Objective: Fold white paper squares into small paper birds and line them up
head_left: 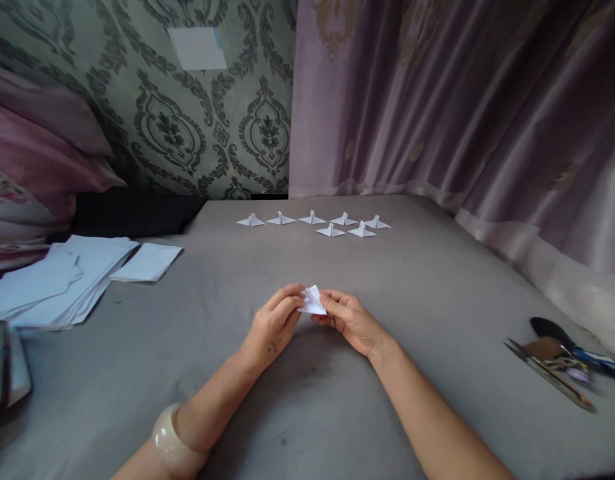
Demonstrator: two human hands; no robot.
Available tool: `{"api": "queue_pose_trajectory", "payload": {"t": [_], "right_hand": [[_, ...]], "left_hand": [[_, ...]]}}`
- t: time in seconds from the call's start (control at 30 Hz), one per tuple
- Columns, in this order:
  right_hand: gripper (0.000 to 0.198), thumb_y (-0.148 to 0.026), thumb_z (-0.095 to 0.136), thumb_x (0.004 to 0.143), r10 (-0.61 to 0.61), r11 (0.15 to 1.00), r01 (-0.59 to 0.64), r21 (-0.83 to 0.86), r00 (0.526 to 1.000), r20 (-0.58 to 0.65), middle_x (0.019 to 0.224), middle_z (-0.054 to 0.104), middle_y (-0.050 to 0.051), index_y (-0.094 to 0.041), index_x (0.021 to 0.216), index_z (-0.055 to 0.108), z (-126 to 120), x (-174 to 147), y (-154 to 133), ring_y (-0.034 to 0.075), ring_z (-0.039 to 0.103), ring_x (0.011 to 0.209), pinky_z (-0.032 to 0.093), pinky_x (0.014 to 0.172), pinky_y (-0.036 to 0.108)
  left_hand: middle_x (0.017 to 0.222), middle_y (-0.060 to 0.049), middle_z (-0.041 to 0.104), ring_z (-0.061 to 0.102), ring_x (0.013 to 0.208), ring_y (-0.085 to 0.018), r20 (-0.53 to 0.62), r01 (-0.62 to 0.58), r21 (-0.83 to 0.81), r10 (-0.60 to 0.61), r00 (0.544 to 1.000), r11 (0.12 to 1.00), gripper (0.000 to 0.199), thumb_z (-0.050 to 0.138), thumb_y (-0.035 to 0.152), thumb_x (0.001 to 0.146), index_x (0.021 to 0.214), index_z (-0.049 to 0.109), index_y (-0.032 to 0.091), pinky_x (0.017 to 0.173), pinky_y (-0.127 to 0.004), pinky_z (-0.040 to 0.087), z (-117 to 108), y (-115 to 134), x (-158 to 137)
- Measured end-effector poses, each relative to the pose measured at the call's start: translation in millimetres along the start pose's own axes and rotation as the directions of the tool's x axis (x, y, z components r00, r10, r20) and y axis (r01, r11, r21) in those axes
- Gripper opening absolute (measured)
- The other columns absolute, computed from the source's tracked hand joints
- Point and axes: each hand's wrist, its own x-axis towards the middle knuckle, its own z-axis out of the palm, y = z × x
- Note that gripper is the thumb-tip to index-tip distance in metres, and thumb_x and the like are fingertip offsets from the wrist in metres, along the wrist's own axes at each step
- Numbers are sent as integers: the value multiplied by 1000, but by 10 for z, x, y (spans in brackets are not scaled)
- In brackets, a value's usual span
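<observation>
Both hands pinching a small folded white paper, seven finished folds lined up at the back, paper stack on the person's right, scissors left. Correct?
Sides are swapped. The head view shows the paper stack on the person's left and the scissors on the right. The rest holds: left hand and right hand both pinch the folded white paper, and seven finished folds sit at the back.
</observation>
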Motion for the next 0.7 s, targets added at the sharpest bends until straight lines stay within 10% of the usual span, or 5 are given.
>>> {"api": "queue_pose_trajectory", "payload": {"t": [0.5,0.7], "right_hand": [[27,-34,77,69,-12,995,21,97,995,-96,82,68,1,-18,89,70,11,19,11,10,60,69,46,67,22],[27,-36,80,63,-55,998,61,27,984,-172,72,66,1,-15,76,68,72,7,34,10,57,65,44,63,23]], "left_hand": [[117,-11,56,60,104,-20,25,157,-185,-155,988,970,15,62,19,80,95,59,19,92,-37,49,-51,127,64],[113,-12,56,60,102,-20,67,390,-482,-410,909,785,18,64,34,81,84,63,16,88,-36,52,-27,127,102]]}}
